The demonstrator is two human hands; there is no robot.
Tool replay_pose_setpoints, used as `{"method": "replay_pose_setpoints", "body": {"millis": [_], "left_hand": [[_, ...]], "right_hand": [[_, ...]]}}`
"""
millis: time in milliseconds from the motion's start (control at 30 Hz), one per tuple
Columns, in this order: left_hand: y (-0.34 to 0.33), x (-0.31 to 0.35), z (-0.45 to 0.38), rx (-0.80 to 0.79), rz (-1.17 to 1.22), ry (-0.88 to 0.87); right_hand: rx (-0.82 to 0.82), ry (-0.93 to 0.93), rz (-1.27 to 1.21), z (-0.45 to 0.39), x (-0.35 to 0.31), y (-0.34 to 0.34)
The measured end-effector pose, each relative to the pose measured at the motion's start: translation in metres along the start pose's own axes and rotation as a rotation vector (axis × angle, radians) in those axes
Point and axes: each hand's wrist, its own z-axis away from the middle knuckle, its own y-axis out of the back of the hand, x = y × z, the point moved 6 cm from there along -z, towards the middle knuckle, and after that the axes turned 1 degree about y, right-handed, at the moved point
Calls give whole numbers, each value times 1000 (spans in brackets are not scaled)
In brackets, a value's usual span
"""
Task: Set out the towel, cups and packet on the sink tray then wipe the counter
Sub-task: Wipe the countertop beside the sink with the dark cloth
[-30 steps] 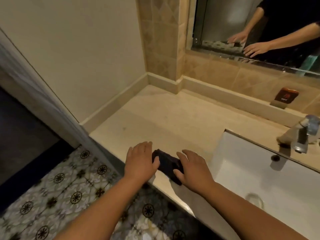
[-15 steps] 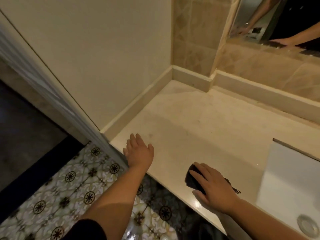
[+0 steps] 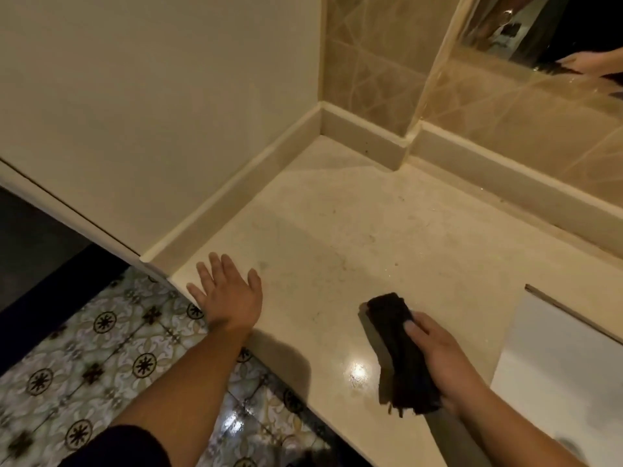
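Note:
A dark folded cloth [image 3: 396, 335] lies on the beige stone counter [image 3: 354, 230] near its front edge. My right hand [image 3: 441, 358] grips the cloth from the right side, thumb on top, pressing it onto the counter. My left hand [image 3: 227, 291] rests flat on the counter's front left corner, fingers spread and holding nothing. No cups, packet or tray are in view.
The white sink basin [image 3: 556, 375] sits to the right of the cloth. A raised stone upstand [image 3: 364, 129] and walls close the counter at the left and back. A mirror [image 3: 553, 32] hangs at the top right. Patterned floor tiles [image 3: 84, 365] lie below the counter edge.
My left hand let go of the cloth and moved left to the counter's corner. My right hand kept the cloth, which now shows more beyond the fingers. The camera turned left, away from the tap.

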Motion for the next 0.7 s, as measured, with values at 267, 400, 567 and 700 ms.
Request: {"method": "replay_pose_setpoints", "body": {"millis": [267, 400, 567, 700], "left_hand": [[7, 3, 3, 17, -6, 30], [6, 2, 0, 32, -46, 12], [9, 5, 1, 85, -76, -9], [6, 5, 2, 67, -106, -15]], "right_hand": [[280, 415, 356, -171, -157, 52], [305, 655, 899, -257, -177, 33], [139, 899, 1259, -294, -161, 2], [7, 952, 1350, -281, -152, -9]]}}
